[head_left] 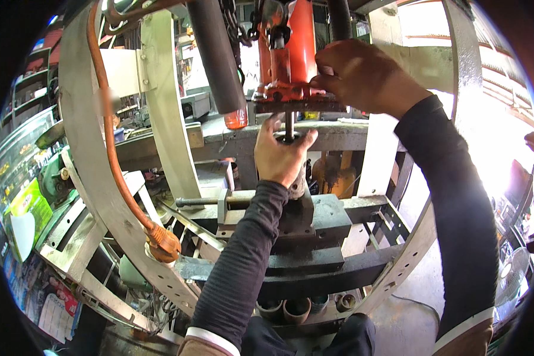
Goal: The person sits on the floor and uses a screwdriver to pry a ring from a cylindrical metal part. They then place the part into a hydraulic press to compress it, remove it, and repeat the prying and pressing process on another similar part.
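Observation:
An orange-red hydraulic jack sits on a dark plate in a tall press frame. Beneath it a thin steel rod runs down toward an upright metal cylinder on dark blocks. My left hand wraps the cylinder's upper end just under the rod, its thumb on the right side and fingers on the left; the palm hides part of the top. At the right side of the jack's base, my right hand has its fingers curled in. Whatever sits between those fingertips is hidden.
Pale steel posts flank the work. A dark pipe and a chain hang left of the jack. An orange cable ends in a plug. A bench vise stands below, with cups underneath.

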`<state>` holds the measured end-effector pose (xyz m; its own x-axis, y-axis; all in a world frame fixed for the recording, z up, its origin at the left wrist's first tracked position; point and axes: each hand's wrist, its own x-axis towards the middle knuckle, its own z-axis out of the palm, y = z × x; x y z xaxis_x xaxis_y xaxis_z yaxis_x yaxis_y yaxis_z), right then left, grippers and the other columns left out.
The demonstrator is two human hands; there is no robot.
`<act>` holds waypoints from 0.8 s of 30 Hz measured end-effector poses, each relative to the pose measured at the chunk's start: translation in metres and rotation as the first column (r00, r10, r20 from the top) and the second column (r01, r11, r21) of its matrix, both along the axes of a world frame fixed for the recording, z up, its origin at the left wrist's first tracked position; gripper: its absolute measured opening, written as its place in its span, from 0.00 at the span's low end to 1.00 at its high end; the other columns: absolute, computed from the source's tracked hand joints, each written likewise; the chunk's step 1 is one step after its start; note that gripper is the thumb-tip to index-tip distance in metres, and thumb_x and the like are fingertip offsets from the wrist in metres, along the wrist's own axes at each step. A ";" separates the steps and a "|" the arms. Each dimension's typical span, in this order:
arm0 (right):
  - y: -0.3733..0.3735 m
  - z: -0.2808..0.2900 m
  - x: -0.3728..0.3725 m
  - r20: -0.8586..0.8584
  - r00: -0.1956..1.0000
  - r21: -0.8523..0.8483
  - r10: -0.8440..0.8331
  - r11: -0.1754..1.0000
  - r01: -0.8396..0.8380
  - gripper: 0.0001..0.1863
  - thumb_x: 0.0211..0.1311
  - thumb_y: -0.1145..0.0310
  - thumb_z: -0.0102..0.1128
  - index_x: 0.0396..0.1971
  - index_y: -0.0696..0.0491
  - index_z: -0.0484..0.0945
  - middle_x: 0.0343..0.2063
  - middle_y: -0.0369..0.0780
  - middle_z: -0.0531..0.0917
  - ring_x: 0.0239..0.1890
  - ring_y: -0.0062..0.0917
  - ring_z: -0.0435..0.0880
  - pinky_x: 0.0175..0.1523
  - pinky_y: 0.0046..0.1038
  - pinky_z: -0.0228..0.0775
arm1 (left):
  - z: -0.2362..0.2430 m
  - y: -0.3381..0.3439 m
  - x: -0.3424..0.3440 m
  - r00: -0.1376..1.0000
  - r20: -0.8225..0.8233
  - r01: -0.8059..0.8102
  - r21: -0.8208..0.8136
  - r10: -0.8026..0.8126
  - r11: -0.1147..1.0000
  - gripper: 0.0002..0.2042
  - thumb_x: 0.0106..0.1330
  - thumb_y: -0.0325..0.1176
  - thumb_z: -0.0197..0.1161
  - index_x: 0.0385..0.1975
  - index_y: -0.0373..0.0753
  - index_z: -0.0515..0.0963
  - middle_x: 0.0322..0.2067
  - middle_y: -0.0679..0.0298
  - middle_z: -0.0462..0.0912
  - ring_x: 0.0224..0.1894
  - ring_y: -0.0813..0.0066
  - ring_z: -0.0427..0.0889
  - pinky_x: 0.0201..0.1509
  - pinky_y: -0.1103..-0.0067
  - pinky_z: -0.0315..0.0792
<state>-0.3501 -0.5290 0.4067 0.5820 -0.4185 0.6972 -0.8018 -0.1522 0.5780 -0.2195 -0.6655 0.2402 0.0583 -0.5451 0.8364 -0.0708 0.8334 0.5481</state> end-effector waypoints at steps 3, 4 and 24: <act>0.008 0.011 0.008 -0.046 0.981 0.096 -0.190 0.976 0.194 0.13 0.67 0.60 0.65 0.36 0.56 0.81 0.35 0.48 0.84 0.44 0.45 0.85 0.52 0.43 0.77 | 0.012 -0.004 -0.006 0.999 -0.004 -0.040 -0.071 0.040 0.997 0.28 0.57 0.52 0.79 0.47 0.34 0.83 0.44 0.49 0.89 0.49 0.56 0.88 0.56 0.67 0.78; 0.006 0.014 0.011 -0.073 0.962 0.120 -0.262 0.955 0.269 0.13 0.67 0.60 0.66 0.36 0.56 0.82 0.35 0.48 0.84 0.43 0.46 0.85 0.52 0.43 0.77 | 0.016 -0.010 -0.007 1.000 0.000 -0.027 -0.087 0.027 0.996 0.27 0.58 0.53 0.77 0.46 0.35 0.84 0.43 0.50 0.89 0.46 0.54 0.89 0.54 0.66 0.79; -0.026 0.013 0.076 0.205 0.832 -0.586 0.515 0.746 -0.317 0.14 0.69 0.60 0.64 0.45 0.55 0.83 0.34 0.45 0.86 0.43 0.44 0.86 0.53 0.44 0.76 | 0.010 -0.020 -0.016 0.979 0.034 -0.196 -0.125 0.202 0.973 0.16 0.68 0.46 0.70 0.39 0.38 0.87 0.36 0.50 0.89 0.40 0.51 0.89 0.45 0.65 0.80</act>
